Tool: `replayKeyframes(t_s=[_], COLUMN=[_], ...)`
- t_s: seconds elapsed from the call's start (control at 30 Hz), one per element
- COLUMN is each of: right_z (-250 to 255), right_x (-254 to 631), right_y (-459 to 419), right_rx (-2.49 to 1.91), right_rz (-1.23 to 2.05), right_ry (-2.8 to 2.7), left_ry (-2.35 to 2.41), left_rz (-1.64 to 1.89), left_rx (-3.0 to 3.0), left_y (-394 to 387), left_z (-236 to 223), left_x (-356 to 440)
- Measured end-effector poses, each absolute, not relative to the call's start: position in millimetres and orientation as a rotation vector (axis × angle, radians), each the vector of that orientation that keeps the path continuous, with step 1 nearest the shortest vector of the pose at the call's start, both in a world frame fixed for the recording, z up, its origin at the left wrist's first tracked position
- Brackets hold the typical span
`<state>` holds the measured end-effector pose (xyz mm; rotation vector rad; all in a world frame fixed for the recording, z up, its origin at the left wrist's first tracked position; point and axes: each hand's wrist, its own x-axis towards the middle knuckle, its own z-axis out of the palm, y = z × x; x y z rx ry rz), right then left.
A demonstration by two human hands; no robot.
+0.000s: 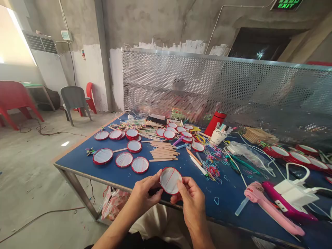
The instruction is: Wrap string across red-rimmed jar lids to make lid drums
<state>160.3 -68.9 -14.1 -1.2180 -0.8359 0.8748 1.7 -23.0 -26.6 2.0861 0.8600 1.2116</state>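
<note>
Between my two hands, above the front edge of the table, is a small red-rimmed drum (169,181) with a whitish face and thin reddish lines across it. My left hand (145,191) grips its left rim between fingers and thumb. On the right side, my right hand (191,197) pinches it, thumb on the face and fingers behind. Similar drums (140,165) lie just beyond on the blue table (103,176), one with a wooden stick (120,150) touching it. A row of flat wooden sticks (163,152) lies past my hands.
To the right are tangled coloured rubber bands (213,166), a white marker (198,165), green-handled pliers (243,162), a pink glue gun (272,207) and a power strip (287,200) with chargers. A red bottle (215,122) and pen cup (218,136) stand near the perforated metal screen (155,76).
</note>
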Motion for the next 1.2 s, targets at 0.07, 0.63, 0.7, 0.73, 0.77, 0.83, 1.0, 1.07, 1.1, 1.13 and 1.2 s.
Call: replayKeyframes(t_s=[0.07,0.63,0.7,0.73,0.77,0.83,1.0,1.07,1.1,1.13,1.2], right_z=[-15,-7,-5,-2,2,16,62,73,76,77,74], right_x=[161,151,154,158,163,182,267,302,318,331,351], right_y=[-69,-63,-61,-61,-61,-60,-38,-22,-12,-3,14], right_rx=[-1.223,-1.337,-1.363,-1.373,-1.395,-1.545,-2.06,-2.218,-2.289,-2.355,-2.465], right_rz=[0.878,0.839,0.885,0.927,0.953,0.877,0.356,0.231,0.189,0.159,0.128], right_ry=[-0.834,-1.392,-1.401,-1.411,-1.435,-1.536,-1.598,-1.57,-1.569,-1.574,-1.599], left_ry=[0.867,0.875,0.94,0.966,0.988,1.026,1.052,1.058,1.057,1.051,1.042], left_rz=[1.201,0.825,0.815,0.809,0.802,0.791,0.791,0.796,0.795,0.795,0.79], left_rx=[2.074,1.803,1.829,1.831,1.832,1.822,1.816,1.822,1.822,1.823,1.827], left_y=[-23,-3,-3,-3,-2,-1,-1,-1,-1,-1,-2], left_z=[-26,3,3,3,3,3,2,1,0,0,-1], left_x=[2,-6,-3,-3,-2,-1,0,0,1,1,1])
